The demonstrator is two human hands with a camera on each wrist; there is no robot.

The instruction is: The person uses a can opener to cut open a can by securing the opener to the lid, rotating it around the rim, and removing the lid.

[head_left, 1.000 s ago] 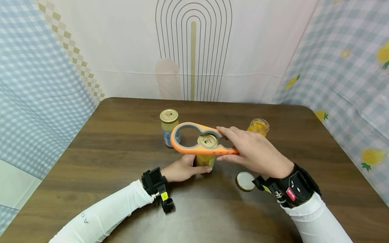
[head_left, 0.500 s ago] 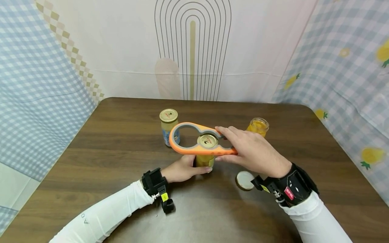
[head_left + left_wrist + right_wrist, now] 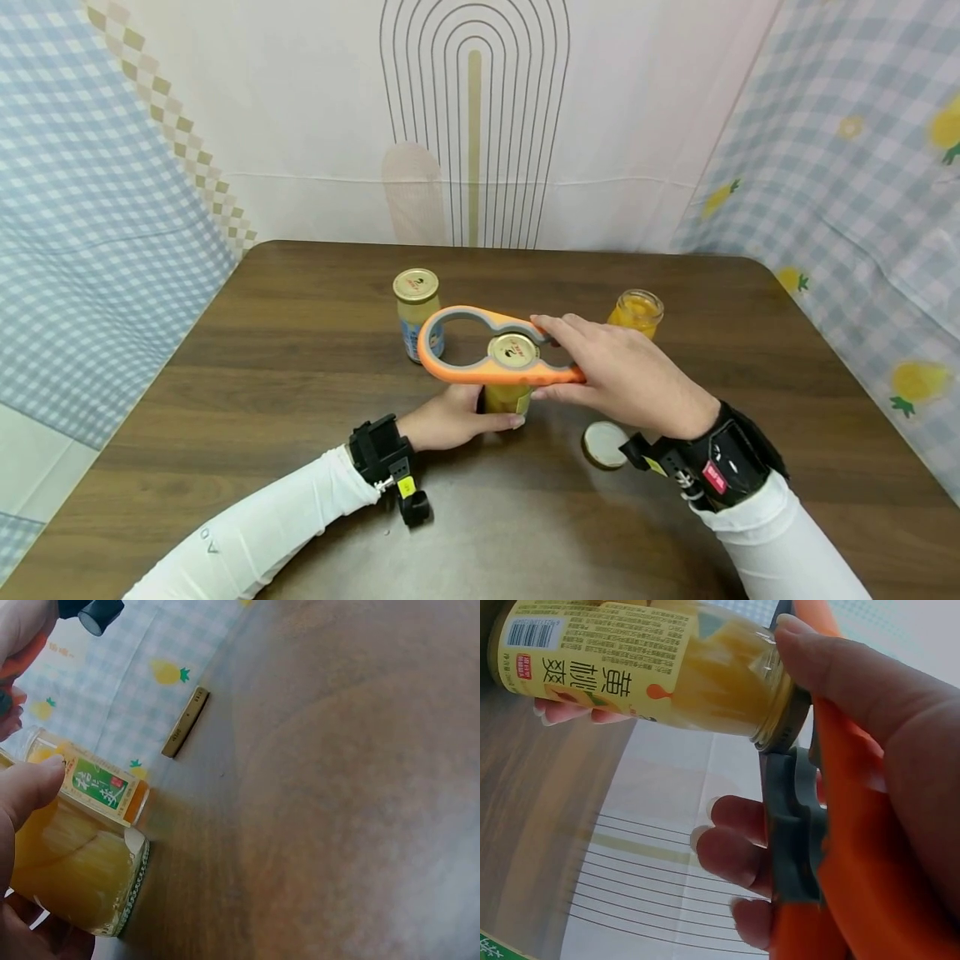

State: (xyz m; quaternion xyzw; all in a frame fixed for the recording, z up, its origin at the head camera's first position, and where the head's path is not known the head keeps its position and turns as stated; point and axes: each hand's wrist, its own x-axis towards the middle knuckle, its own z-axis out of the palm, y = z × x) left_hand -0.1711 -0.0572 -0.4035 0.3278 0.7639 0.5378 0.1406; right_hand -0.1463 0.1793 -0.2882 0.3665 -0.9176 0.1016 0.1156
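Note:
My left hand [image 3: 450, 417] grips a glass jar of yellow fruit [image 3: 505, 400] at the middle of the table, thumb across its near side. Its yellow label [image 3: 607, 664] shows in the right wrist view. The gold lid [image 3: 513, 350] is still on it. Around that lid sits an orange jar opener [image 3: 465, 371] with grey toothed inner edges; the lid lies in its smaller opening, nearer the handles. My right hand [image 3: 630, 375] holds the opener's handles from the right, thumb on the near one and fingers at the far one. The left hand's fingers behind the jar are mostly hidden.
Behind and to the left stands another lidded jar [image 3: 417, 317] with a blue label. An uncovered jar [image 3: 637, 313] of orange-yellow contents is at the right, partly behind my right hand. A loose lid [image 3: 603, 444] lies near my right wrist. Patterned cloths [image 3: 322, 108] hang around the table.
Both hands keep their hold and barely move. The jar opener shifts very slightly in the head view, and the print on the gripped jar's lid looks a little different.

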